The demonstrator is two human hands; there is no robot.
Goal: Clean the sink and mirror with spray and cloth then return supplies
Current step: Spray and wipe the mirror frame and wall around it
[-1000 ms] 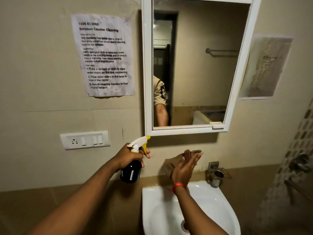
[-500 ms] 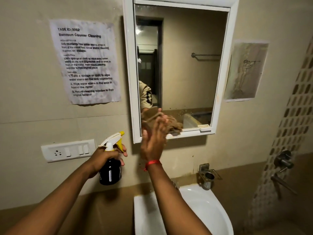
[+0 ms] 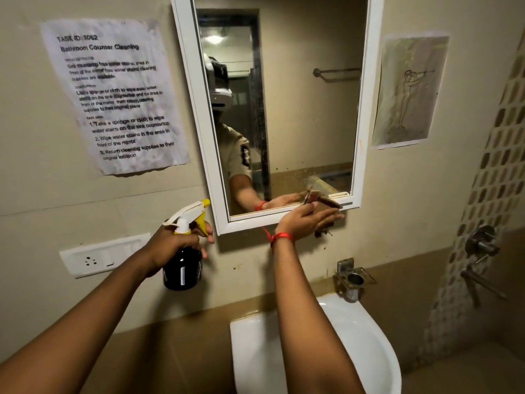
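A white-framed mirror (image 3: pixel 309 115) hangs on the beige wall above a white sink (image 3: pixel 369 351). My right hand (image 3: pixel 306 221) presses a brown cloth (image 3: pixel 326 204) flat against the mirror's bottom right corner, over the lower frame. A red thread circles that wrist. My left hand (image 3: pixel 176 243) grips a black spray bottle (image 3: pixel 181 268) with a white and yellow trigger head, held upright left of the mirror, below its lower left corner. Small specks dot the glass near the cloth.
A printed task sheet (image 3: pixel 113 95) is taped left of the mirror and a drawing (image 3: pixel 409 89) right of it. A white switch plate (image 3: pixel 99 255) sits low left. A metal holder (image 3: pixel 352 277) is fixed above the sink; taps (image 3: pixel 480 245) stick out at right.
My right hand has risen with the cloth from above the sink to the mirror, then slid right along its bottom edge. The bottle hand stays about where it was.
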